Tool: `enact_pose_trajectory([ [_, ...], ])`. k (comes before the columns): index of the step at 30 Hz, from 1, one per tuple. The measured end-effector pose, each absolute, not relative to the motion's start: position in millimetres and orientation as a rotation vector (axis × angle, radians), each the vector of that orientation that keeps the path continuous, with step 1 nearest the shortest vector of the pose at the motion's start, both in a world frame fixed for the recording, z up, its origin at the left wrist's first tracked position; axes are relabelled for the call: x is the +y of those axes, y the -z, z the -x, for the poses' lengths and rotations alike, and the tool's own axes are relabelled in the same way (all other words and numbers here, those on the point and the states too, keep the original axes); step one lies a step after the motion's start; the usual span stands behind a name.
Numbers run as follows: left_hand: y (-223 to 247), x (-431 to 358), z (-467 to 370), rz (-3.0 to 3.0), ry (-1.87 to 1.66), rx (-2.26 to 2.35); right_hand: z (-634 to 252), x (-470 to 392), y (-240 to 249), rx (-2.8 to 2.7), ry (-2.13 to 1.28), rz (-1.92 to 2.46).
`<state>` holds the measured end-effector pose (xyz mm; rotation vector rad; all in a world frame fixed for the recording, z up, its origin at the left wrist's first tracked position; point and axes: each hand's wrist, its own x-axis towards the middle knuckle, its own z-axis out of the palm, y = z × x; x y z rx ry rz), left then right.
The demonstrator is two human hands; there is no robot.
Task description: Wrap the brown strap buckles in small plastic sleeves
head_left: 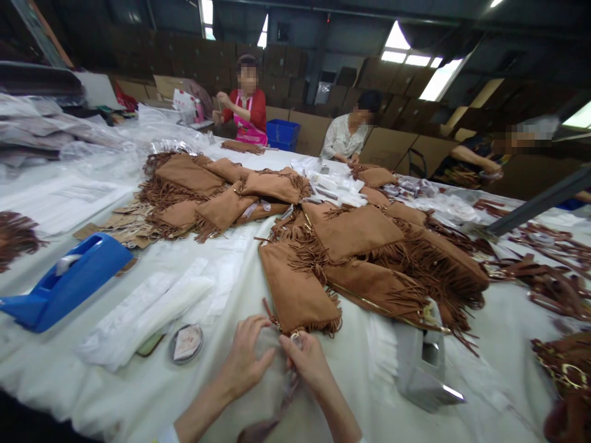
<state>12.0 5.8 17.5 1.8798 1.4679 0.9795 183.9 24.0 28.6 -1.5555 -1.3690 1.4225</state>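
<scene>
A brown fringed bag [295, 289] lies on the white-covered table straight in front of me, its lower corner with a metal ring between my hands. My right hand [307, 360] pinches at that ring, thumb and fingers together. Beside it, my left hand [249, 351] has thumb and fingers apart, its fingertips near the zipper end of the bag; nothing shows between them. A blurred brown strap [263, 429] hangs below my right hand toward the bottom edge.
More brown bags [360, 234] are heaped behind. A blue tape dispenser [69, 280] stands left, near a small round dish [186, 343]. A grey metal dispenser [427, 369] is at the right. Three people [249, 111] work across the table. Straps [554, 277] lie far right.
</scene>
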Motion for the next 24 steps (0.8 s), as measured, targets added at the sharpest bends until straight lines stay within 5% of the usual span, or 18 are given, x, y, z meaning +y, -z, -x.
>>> enact_pose_trajectory([
  [12,-14,45,-37,-2.321,-0.409,1.64,-223,50,-39,-2.055,-0.836,1.564],
  [24,-33,45,-55,-2.32,-0.378,1.484,-242,67,-53,-2.066,-0.862,1.533],
])
